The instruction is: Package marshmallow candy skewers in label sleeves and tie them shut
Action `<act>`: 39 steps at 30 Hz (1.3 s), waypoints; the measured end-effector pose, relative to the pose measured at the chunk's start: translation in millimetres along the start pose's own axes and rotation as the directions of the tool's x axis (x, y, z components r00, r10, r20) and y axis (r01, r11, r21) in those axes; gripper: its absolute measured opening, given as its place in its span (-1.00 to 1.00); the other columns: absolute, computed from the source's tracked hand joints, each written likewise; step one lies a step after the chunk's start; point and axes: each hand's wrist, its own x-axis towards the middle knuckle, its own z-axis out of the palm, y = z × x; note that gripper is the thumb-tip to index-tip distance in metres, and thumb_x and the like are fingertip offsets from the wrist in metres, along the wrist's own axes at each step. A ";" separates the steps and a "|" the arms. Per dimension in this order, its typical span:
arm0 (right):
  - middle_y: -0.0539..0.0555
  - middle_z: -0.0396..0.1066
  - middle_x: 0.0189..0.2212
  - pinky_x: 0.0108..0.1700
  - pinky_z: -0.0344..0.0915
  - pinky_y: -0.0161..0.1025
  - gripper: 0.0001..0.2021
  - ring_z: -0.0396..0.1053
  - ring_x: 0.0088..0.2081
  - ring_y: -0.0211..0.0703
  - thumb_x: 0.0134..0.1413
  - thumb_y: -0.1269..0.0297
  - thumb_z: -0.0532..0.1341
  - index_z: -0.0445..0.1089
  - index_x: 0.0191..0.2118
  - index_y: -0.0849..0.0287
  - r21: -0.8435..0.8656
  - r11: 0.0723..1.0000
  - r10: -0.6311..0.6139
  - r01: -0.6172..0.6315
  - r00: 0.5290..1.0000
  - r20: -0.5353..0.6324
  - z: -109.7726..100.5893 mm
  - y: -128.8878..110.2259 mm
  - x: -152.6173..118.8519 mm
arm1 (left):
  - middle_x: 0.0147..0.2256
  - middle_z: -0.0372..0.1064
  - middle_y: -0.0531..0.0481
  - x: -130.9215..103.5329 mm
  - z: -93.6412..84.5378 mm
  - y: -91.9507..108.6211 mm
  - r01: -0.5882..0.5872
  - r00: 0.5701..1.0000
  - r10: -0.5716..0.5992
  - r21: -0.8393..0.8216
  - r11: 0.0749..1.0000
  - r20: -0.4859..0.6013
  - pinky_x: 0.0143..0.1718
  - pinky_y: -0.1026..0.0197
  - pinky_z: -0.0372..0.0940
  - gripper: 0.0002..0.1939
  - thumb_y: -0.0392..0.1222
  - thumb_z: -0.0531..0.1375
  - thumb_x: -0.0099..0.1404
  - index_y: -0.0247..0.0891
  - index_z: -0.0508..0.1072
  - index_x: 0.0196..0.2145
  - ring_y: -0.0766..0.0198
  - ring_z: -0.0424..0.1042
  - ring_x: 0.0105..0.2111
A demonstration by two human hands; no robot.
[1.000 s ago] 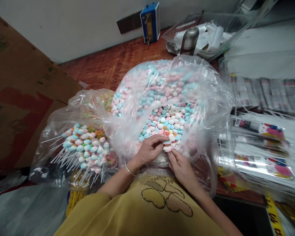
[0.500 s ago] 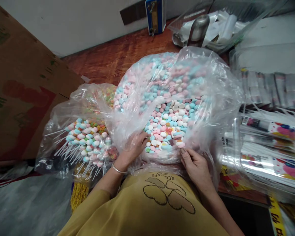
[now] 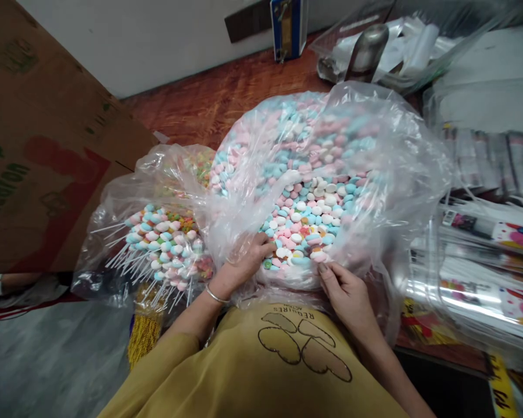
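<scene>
A large clear plastic bag (image 3: 401, 157) full of pink, blue and white candies (image 3: 318, 203) lies open in front of me. My left hand (image 3: 253, 255), with a bracelet on the wrist, is at the opening's lower left, fingers curled at the candies; what they hold, if anything, is hidden. At the lower right of the opening, my right hand (image 3: 342, 287) pinches the bag's edge between thumb and fingers. Left of the bag, candies on white sticks (image 3: 165, 241) lie bunched on another clear bag (image 3: 113, 203).
A cardboard box (image 3: 52, 145) stands at the left. Behind are a blue object (image 3: 289, 29) and a metal bottle (image 3: 366, 52) by a clear tray of plastic. Packaged sticks (image 3: 475, 284) fill containers at the right, on the reddish wooden table (image 3: 192, 104).
The view has shifted slightly, so the scene sits further right. My left hand has moved a little further over the candies. My right hand stays at the bag's edge.
</scene>
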 end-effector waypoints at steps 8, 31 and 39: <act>-0.06 0.18 -0.53 -0.40 0.08 -0.29 -0.59 0.13 -0.45 -0.22 0.35 -0.03 0.10 0.29 -0.44 0.13 -0.042 0.998 -0.035 0.036 0.999 0.017 0.0 -2.7 0.9 | -0.25 0.44 -0.07 -6.9 -1.1 -3.9 -0.161 0.984 0.135 0.238 0.958 0.120 -0.10 0.12 0.29 -0.84 -0.27 0.14 0.38 -0.19 0.50 -0.33 0.17 0.38 -0.19; -0.05 0.25 -0.61 -0.43 0.06 -0.27 -0.62 0.19 -0.51 -0.21 0.31 0.07 0.05 0.15 -0.52 0.10 -0.140 0.986 -0.054 0.093 0.965 0.258 9.9 -33.1 -2.1 | -0.33 0.49 0.03 -2.9 22.2 13.3 0.293 0.928 -0.373 -0.581 0.759 -0.020 -0.39 0.31 0.42 -0.60 0.10 0.43 0.12 -0.26 0.49 -0.27 0.36 0.48 -0.45; -0.03 0.28 -0.60 -0.42 0.05 -0.26 -0.61 0.21 -0.50 -0.19 0.32 0.06 0.03 0.17 -0.52 0.10 -0.160 0.983 -0.042 0.087 0.963 0.266 10.2 -30.4 -2.5 | -0.46 0.46 0.08 -2.8 17.7 24.7 0.184 0.971 -0.237 -0.513 0.839 -0.040 -0.41 0.28 0.40 -0.72 0.00 0.39 0.20 -0.23 0.46 -0.30 0.33 0.49 -0.50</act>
